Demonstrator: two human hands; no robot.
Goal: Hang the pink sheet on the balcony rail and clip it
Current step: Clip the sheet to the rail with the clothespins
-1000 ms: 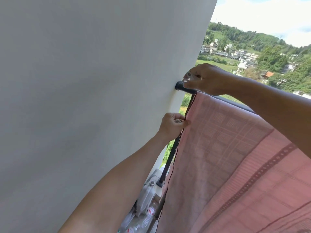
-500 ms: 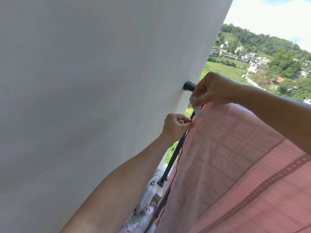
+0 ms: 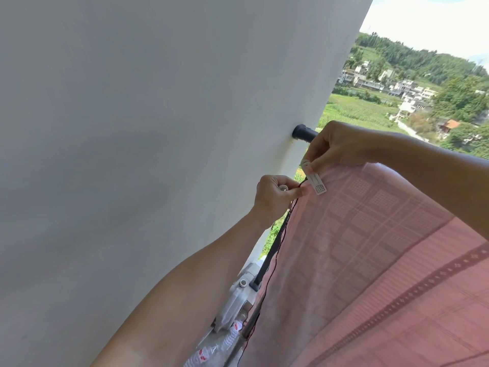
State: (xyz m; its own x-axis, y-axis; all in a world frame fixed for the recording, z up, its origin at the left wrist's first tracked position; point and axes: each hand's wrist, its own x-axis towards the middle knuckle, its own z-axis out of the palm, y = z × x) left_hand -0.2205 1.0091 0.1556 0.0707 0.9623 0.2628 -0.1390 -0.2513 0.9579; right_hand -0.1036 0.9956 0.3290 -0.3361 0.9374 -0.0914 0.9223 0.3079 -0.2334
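Centre frame: right hand (image 3: 336, 144) pinches upper end of white plastic clip (image 3: 316, 183) | long axis slants, tip pointing lower right, over top edge of pink woven sheet (image 3: 370, 247) | left hand (image 3: 275, 194) pinches sheet edge just lower left.

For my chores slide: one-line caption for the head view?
The right hand pinches a white clip at the pink sheet near the rail; left hand pinches its edge.

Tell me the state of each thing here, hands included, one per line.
Black rail: fixed into the wall.
Pink sheet: draped over the rail, side edge pinched.
White clothes peg: pinched at the sheet's top corner; bite unclear.
Left hand: pinches the sheet's edge.
Right hand: pinches the peg.
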